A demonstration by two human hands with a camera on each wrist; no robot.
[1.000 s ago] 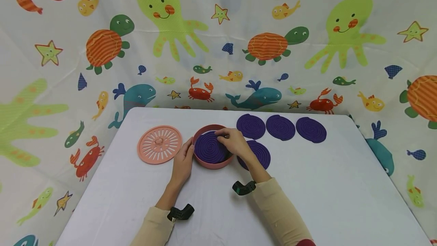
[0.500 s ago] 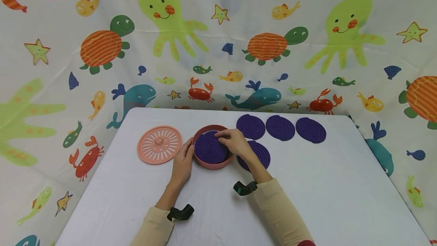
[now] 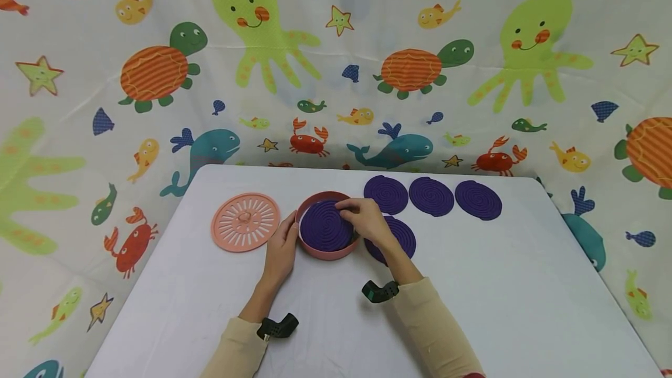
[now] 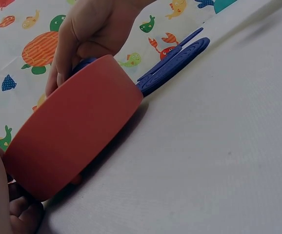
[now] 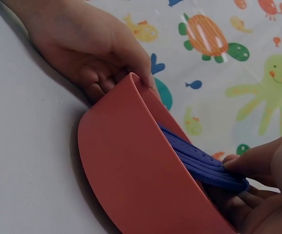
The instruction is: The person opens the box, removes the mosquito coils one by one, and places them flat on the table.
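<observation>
A round, coral-pink mosquito coil box (image 3: 329, 255) stands lidless on the white table. My left hand (image 3: 282, 249) grips its left side, with fingers bent against the outer wall in the right wrist view. Between thumb and fingers, my right hand (image 3: 366, 220) pinches the right edge of a purple mosquito coil (image 5: 204, 165). That coil slants within the box's opening: its held edge is up at the rim and its far edge is down inside. The bottom of the box is hidden beneath it. To the left lies the slotted pink lid (image 3: 245, 222) with a small raised knob.
Several more purple coils lie flat at the right: a back row with a left coil (image 3: 385, 194), a middle coil (image 3: 431, 196) and a right coil (image 3: 478, 200). A nearer coil (image 3: 401, 238) is partly under my right forearm. A sea-animal curtain (image 3: 336, 98) hangs behind the table.
My right hand has shifted slightly to the right, and the pinched coil has moved with it inside the box. The left hand and the box have stayed put.
</observation>
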